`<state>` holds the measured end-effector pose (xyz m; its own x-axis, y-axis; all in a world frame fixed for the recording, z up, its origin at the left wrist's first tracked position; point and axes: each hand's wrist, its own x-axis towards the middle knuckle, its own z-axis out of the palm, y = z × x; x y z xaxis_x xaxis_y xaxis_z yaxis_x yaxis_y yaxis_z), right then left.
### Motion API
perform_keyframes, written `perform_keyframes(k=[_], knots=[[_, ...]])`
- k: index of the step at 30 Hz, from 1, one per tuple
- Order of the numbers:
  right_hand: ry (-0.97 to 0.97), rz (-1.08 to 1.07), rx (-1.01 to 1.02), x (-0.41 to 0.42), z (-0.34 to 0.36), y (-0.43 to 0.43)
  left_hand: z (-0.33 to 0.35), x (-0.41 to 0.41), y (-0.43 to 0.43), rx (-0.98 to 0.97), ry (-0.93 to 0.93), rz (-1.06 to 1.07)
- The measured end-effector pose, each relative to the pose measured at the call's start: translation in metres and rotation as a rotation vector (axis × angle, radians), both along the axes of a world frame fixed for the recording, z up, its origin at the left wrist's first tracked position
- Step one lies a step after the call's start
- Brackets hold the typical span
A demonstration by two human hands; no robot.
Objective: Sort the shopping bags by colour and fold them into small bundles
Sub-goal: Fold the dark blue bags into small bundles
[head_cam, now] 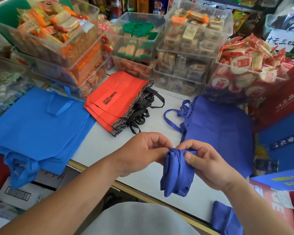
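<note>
A folded violet-blue bag bundle (176, 175) hangs in the air above the white table's (100, 146) front edge. My left hand (141, 151) pinches its top left corner. My right hand (205, 163) grips its top right side, thumb pressed on the front. A stack of flat violet-blue bags (222, 131) lies to the right, its handles trailing left. Red bags (115, 99) with black handles are stacked in the middle. Light blue bags (37, 126) are stacked on the left and hang over the edge. Another violet-blue bundle (226, 217) lies at the bottom right.
Clear plastic bins of packed snacks (185, 53) stand stacked along the back of the table. Red and blue gift boxes (282, 136) crowd the right side. A cardboard box (24, 194) sits below the table's left edge.
</note>
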<state>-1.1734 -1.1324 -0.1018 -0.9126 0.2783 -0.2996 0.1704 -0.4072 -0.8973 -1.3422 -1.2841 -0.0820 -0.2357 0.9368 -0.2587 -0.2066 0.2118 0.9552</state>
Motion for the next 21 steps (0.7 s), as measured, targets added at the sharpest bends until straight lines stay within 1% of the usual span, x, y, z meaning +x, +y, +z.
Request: perform_keyframes(k=[2,5,7,9,11,13,15,17,18,19,21], knots=[[0.0,0.025,0.063,-0.001,0.002,0.002,0.0,0.0,0.002,-0.035,-0.014,-0.003],[-0.024,0.051,0.215,-0.001,0.008,0.003,-0.002,-0.003,0.006,-0.098,-0.026,0.084],[-0.069,0.071,0.3,0.001,0.011,0.002,-0.003,-0.006,0.006,-0.163,0.032,0.098],[-0.116,0.066,0.381,0.001,0.012,-0.004,-0.002,-0.009,0.004,-0.233,0.064,0.051],[-0.163,0.008,0.492,-0.001,0.011,-0.01,0.0,-0.012,0.003,-0.274,0.003,0.03],[-0.201,-0.111,0.592,-0.004,0.011,-0.015,0.003,-0.015,0.002,-0.261,-0.028,0.015],[-0.178,-0.239,0.565,-0.007,0.013,-0.019,0.003,-0.014,-0.001,-0.222,0.09,0.002],[-0.155,-0.293,0.474,-0.008,0.017,-0.022,0.0,-0.007,-0.003,-0.205,0.206,0.049],[-0.154,-0.299,0.439,-0.008,0.018,-0.022,-0.002,-0.002,-0.004,-0.19,0.231,0.101],[-0.161,-0.292,0.431,-0.008,0.019,-0.022,-0.003,0.001,-0.005,-0.168,0.23,0.16],[-0.176,-0.25,0.496,-0.006,0.018,-0.02,-0.006,0.005,-0.007,-0.126,0.174,0.254]])
